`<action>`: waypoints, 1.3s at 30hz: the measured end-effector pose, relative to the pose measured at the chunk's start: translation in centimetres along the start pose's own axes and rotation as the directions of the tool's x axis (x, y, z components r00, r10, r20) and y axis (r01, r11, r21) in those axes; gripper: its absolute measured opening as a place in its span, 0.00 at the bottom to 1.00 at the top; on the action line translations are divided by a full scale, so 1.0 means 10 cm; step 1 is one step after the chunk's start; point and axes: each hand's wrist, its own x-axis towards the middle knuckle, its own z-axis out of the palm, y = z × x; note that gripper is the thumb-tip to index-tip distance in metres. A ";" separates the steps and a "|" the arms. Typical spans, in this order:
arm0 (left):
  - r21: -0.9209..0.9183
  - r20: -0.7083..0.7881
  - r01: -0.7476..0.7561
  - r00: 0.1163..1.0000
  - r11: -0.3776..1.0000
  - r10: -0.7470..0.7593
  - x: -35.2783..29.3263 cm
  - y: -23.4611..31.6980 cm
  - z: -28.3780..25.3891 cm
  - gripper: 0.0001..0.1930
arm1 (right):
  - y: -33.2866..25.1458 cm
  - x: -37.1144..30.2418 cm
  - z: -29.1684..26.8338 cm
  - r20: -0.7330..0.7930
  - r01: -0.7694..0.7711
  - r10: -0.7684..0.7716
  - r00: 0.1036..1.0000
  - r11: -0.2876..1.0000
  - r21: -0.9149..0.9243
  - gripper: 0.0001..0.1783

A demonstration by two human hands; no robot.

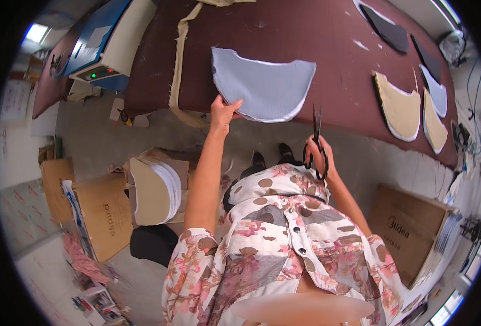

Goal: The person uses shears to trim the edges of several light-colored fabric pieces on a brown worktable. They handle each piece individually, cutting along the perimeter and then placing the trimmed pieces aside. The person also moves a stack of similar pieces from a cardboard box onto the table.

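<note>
A light blue-grey fabric panel (265,87) with a curved lower edge and a dipped top edge lies at the front of a maroon covered table (284,32). My left hand (224,113) pinches its lower left edge, thumb on top and the other fingers mostly hidden. To the right, my right hand (321,154) is wrapped round the black handles of a pair of scissors (317,122). The blades point up toward the table edge, slightly parted, and stay apart from the panel.
A long beige fabric strip (179,60) hangs over the table's front edge. Beige panels (400,106) and dark panels (387,30) lie at the right. A blue-and-white machine (110,49) stands at left. Below are stacked panels (152,190) and cardboard boxes (105,214).
</note>
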 end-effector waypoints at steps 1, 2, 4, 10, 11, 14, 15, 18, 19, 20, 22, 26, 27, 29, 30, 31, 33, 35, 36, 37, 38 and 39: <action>0.024 0.077 0.019 0.997 1.000 -0.021 0.05 0.07 -0.04 0.21 | 0.06 -0.03 0.00 -0.004 -0.014 0.014 1.000 1.000 -0.002 0.12; 0.046 0.150 0.035 0.988 0.998 -0.041 0.12 0.16 -0.16 0.21 | 0.08 -0.06 -0.01 0.000 -0.015 0.015 1.000 0.999 -0.041 0.12; 0.094 0.274 0.092 0.955 0.991 -0.114 0.24 0.39 -0.41 0.22 | 0.11 -0.12 -0.01 0.005 -0.022 0.023 1.000 0.995 -0.100 0.12; 0.427 -0.140 0.002 0.988 0.904 0.064 0.95 0.67 -0.87 0.31 | 0.05 -0.25 -0.09 0.027 -0.043 0.052 0.998 0.961 -0.273 0.15; 0.458 -0.210 -0.055 0.963 0.887 0.168 1.01 0.63 -0.92 0.29 | 0.03 -0.27 -0.08 0.029 -0.054 0.065 0.997 0.953 -0.299 0.16; 0.268 -0.436 -0.227 0.838 0.936 0.328 0.99 0.43 -0.98 0.23 | -0.04 -0.29 -0.09 0.043 -0.043 0.063 0.997 0.931 -0.362 0.17; 0.352 -0.508 -0.292 0.739 0.889 0.444 0.90 0.31 -0.99 0.18 | -0.05 -0.29 -0.10 0.053 -0.031 0.056 0.997 0.923 -0.382 0.18; 0.175 -0.648 -0.417 0.633 0.892 0.423 0.44 -0.02 -0.84 0.13 | -0.06 -0.26 -0.10 0.062 -0.020 0.057 0.996 0.879 -0.476 0.19; 0.146 -0.686 -0.420 0.610 0.896 0.398 0.30 -0.20 -0.80 0.12 | -0.09 -0.25 -0.10 0.103 0.008 0.052 0.993 0.860 -0.511 0.19; 0.080 -0.704 -0.398 0.627 0.914 0.334 0.12 -0.24 -0.71 0.12 | -0.12 -0.19 -0.08 0.143 0.039 0.046 0.989 0.839 -0.543 0.19; -0.075 -0.736 -0.362 0.649 0.929 0.193 -0.16 -0.30 -0.53 0.14 | -0.33 -0.10 0.02 0.229 0.080 0.089 0.969 0.767 -0.637 0.18; -0.384 -0.444 -0.074 0.889 0.920 -0.114 -0.43 -0.27 -0.38 0.23 | -0.47 0.15 0.20 0.484 0.425 -0.075 0.872 0.609 -0.670 0.18; -0.404 -0.404 -0.047 0.905 0.914 -0.132 -0.45 -0.27 -0.33 0.24 | -0.51 0.18 0.24 0.518 0.455 -0.082 0.851 0.606 -0.652 0.19; -0.426 -0.347 -0.032 0.929 0.904 -0.130 -0.48 -0.21 -0.29 0.24 | -0.61 0.26 0.37 0.583 0.517 -0.108 0.805 0.607 -0.603 0.21; -0.433 -0.328 -0.039 0.937 0.901 -0.117 -0.49 -0.19 -0.27 0.24 | -0.63 0.29 0.41 0.610 0.543 -0.118 0.784 0.606 -0.581 0.21; -0.441 -0.309 -0.046 0.945 0.896 -0.103 -0.51 -0.18 -0.26 0.23 | -0.68 0.31 0.45 0.617 0.527 -0.075 0.784 0.606 -0.596 0.20; -0.385 -0.360 -0.114 0.932 0.916 -0.035 -0.50 -0.27 -0.22 0.18 | -0.79 0.32 0.53 0.625 0.494 0.010 0.781 0.603 -0.627 0.19; -0.318 -0.384 -0.141 0.923 0.937 0.008 -0.51 -0.29 -0.20 0.16 | -0.79 0.35 0.55 0.639 0.497 0.035 0.768 0.596 -0.631 0.21; -0.314 -0.388 -0.139 0.921 0.939 0.007 -0.52 -0.29 -0.21 0.15 | -0.79 0.37 0.56 0.646 0.500 0.047 0.762 0.592 -0.632 0.22; -0.307 -0.391 -0.136 0.920 0.942 0.006 -0.54 -0.28 -0.21 0.15 | -0.77 0.41 0.56 0.647 0.452 0.117 0.753 0.624 -0.638 0.23; -0.300 -0.395 -0.134 0.919 0.944 0.004 -0.55 -0.28 -0.21 0.14 | -0.76 0.47 0.56 0.648 0.401 0.186 0.739 0.651 -0.644 0.25; -0.328 -0.390 -0.121 0.921 0.937 -0.017 -0.57 -0.27 -0.22 0.14 | -0.77 0.52 0.55 0.647 0.349 0.253 0.719 0.673 -0.652 0.27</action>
